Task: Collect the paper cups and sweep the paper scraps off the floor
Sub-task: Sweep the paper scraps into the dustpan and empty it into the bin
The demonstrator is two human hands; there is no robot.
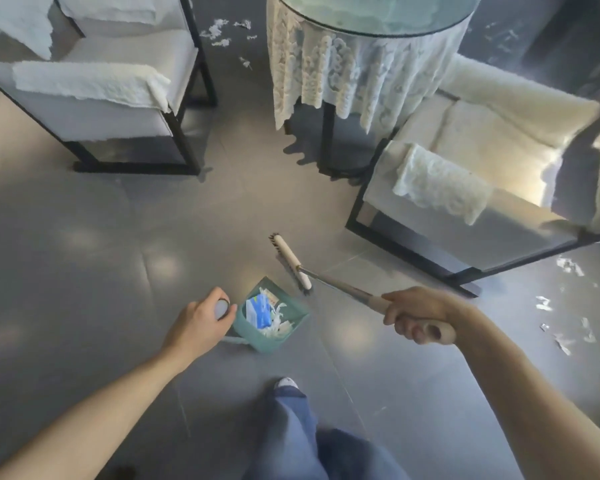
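Fingers (417, 328) of the right hand (421, 315) curl tightly around the wooden grip of a broom (329, 277), its brush head resting on the grey floor (118, 258) just beside a teal dustpan (270, 318). The left hand (198, 322) wraps its fingers over the rounded top of the dustpan's upright handle. Inside the pan lie white paper scraps and something blue and white, possibly a crushed paper cup; I cannot tell for certain.

More scraps (227, 31) remain in three patches: one far off between the left armchair (94, 81) and the round surface (368, 46) draped in lace, one far right beyond that surface, and one near the right armchair (465, 174) by its black frame.

Risk, as I judge it: tilting or jolting the already loaded pan while walking could spill scraps back out, and light shreds may scatter under a quick sweep.

Count: one broom, one dustpan, two armchairs, one round surface.
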